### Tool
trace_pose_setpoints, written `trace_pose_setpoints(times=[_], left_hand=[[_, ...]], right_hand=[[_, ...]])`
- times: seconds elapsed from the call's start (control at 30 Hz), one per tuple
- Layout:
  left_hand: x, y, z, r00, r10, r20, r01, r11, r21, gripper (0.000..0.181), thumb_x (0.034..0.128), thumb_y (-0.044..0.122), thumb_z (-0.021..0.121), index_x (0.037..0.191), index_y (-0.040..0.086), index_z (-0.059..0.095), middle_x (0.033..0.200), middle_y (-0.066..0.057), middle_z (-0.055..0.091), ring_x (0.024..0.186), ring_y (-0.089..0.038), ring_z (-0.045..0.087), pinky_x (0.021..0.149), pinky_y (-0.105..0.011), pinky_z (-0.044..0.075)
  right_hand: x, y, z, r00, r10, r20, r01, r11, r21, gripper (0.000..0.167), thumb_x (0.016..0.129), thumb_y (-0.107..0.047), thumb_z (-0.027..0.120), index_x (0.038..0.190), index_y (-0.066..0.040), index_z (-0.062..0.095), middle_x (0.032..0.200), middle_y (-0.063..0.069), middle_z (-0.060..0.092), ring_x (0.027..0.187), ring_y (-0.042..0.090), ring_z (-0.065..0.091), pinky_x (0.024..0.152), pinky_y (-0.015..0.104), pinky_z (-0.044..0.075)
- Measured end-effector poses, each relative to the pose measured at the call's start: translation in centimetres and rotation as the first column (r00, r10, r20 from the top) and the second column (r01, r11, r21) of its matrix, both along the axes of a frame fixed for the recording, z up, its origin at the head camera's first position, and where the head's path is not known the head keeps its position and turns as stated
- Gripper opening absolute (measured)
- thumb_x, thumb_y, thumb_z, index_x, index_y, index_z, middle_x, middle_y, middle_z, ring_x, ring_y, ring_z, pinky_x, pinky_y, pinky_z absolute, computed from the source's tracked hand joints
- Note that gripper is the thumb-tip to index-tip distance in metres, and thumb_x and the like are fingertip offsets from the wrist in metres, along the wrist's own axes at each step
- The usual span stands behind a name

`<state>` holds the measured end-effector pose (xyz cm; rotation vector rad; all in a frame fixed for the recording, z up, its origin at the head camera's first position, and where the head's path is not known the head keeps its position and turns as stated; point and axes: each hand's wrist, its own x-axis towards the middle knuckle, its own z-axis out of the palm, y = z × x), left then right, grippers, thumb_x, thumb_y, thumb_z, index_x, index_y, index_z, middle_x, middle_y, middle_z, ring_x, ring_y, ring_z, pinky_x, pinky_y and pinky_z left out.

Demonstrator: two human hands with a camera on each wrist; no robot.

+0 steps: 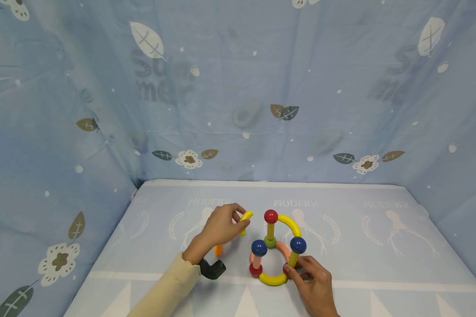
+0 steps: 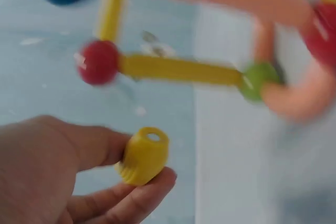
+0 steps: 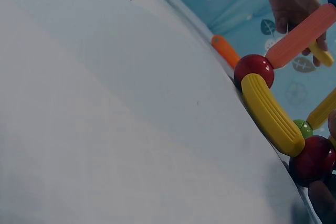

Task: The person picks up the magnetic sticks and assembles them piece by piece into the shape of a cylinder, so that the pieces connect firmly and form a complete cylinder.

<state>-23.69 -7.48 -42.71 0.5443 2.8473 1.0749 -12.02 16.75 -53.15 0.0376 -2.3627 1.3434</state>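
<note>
A magnetic ball-and-rod toy frame stands on the table, a ring of curved rods and balls at its base with three uprights. Red ball (image 1: 271,216) and blue balls (image 1: 259,248) top the uprights; a yellow curved rod (image 1: 290,224) joins the red one to the right blue one (image 1: 298,245). My left hand (image 1: 223,224) pinches another yellow curved rod (image 2: 146,156) in the air left of the frame, one end with a metal dot showing. At the front right, my right hand (image 1: 314,281) grips the frame near its lower red ball (image 3: 313,160), partly covered by fingers.
An orange piece (image 1: 218,250) lies on the table by the left wrist, partly hidden by the arm. A black wrist strap (image 1: 213,269) hangs beside the left sleeve. Blue patterned cloth (image 1: 238,88) walls in the table (image 1: 381,259) at the back and sides.
</note>
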Motion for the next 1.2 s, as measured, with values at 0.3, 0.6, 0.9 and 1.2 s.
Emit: trace_pose_setpoints(times=[0.3, 0.6, 0.9, 1.2], left_hand=[[1.2, 0.9, 2.1, 0.997, -0.033, 0.075, 0.02, 0.985, 0.169, 0.026, 0.0889, 0.03, 0.073, 0.103, 0.009, 0.073, 0.071, 0.009, 0.064, 0.061, -0.016, 0.055, 0.05, -0.03, 0.043], [2.4, 1.5, 3.2, 0.995, -0.03, 0.098, 0.011, 0.983, 0.183, 0.026, 0.0866, 0.033, 0.075, 0.098, 0.01, 0.073, 0.069, 0.008, 0.064, 0.064, -0.017, 0.057, 0.052, -0.031, 0.044], [2.7, 1.3, 3.1, 0.996, -0.056, 0.076, 0.04, 0.981, 0.187, 0.027, 0.0852, 0.034, 0.076, 0.096, 0.009, 0.074, 0.067, 0.008, 0.062, 0.061, -0.015, 0.056, 0.05, -0.029, 0.043], [2.8, 1.5, 3.1, 0.995, -0.066, 0.081, 0.051, 0.984, 0.169, 0.028, 0.0843, 0.036, 0.076, 0.095, 0.01, 0.074, 0.067, 0.008, 0.062, 0.06, -0.015, 0.056, 0.051, -0.029, 0.044]], right_hand=[[0.0, 0.0, 0.2, 1.0, 0.003, 0.002, -0.003, 1.0, 0.001, 0.021, 0.077, -0.009, 0.084, 0.096, -0.008, 0.077, 0.085, -0.013, 0.063, 0.07, 0.005, 0.062, 0.055, 0.024, 0.052], [0.0, 0.2, 0.2, 1.0, 0.008, -0.02, -0.008, 1.0, -0.001, 0.02, 0.077, -0.008, 0.084, 0.096, -0.008, 0.077, 0.086, -0.014, 0.064, 0.069, 0.005, 0.062, 0.055, 0.024, 0.052], [0.1, 0.1, 0.2, 1.0, 0.01, 0.003, -0.01, 1.0, -0.011, 0.02, 0.078, -0.008, 0.083, 0.097, -0.008, 0.077, 0.085, -0.013, 0.063, 0.07, 0.005, 0.062, 0.055, 0.024, 0.052], [0.1, 0.1, 0.3, 1.0, 0.013, -0.001, -0.013, 1.0, -0.015, 0.019, 0.078, -0.008, 0.083, 0.096, -0.008, 0.077, 0.085, -0.013, 0.063, 0.07, 0.006, 0.062, 0.055, 0.024, 0.052]])
